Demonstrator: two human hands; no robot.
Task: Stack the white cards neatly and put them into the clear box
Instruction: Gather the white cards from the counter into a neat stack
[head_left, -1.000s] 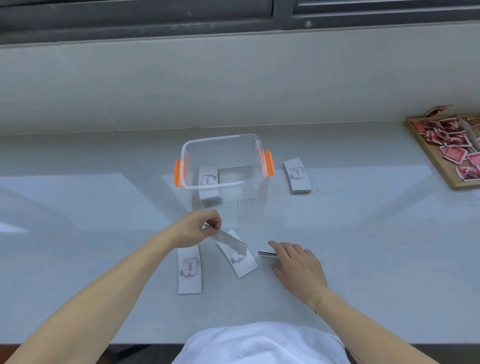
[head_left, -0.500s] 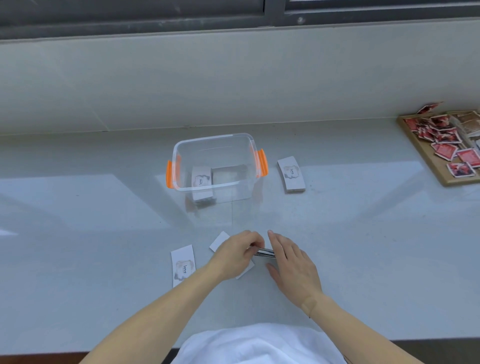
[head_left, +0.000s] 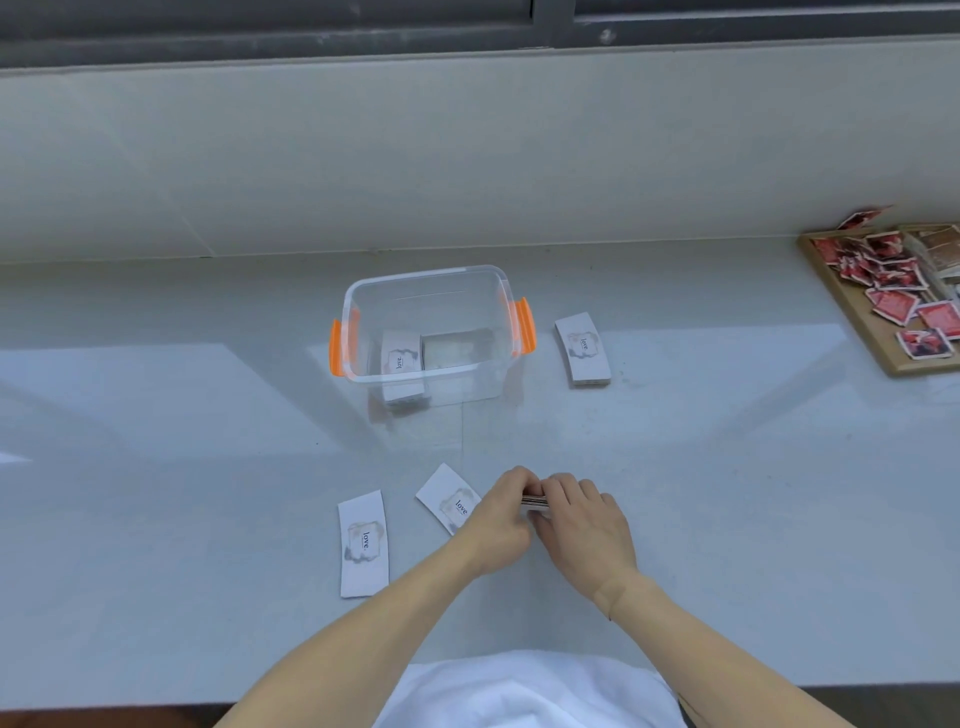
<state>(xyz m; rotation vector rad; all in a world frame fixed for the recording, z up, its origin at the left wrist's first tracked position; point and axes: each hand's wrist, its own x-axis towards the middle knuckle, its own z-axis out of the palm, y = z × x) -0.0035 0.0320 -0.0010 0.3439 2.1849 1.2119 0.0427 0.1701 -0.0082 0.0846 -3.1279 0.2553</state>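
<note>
A clear box (head_left: 363, 291) with orange latches stands on the grey counter, and a stack of white cards (head_left: 401, 354) lies inside it at the left. My left hand (head_left: 501, 519) and my right hand (head_left: 584, 522) meet in front of me, both gripping a thin stack of cards (head_left: 535, 501) seen edge-on between the fingers. One white card (head_left: 363, 543) lies flat to the left. Another white card (head_left: 448, 496) lies tilted, partly under my left hand. A further pile of white cards (head_left: 583, 349) sits just right of the box.
A wooden tray (head_left: 852, 306) with several red cards sits at the far right of the counter. A light wall rises behind the box. The counter's front edge runs just above my white shirt (head_left: 519, 691).
My left hand carried a card from the left over to the stack under my right hand. Both hands now close together on that stack.
</note>
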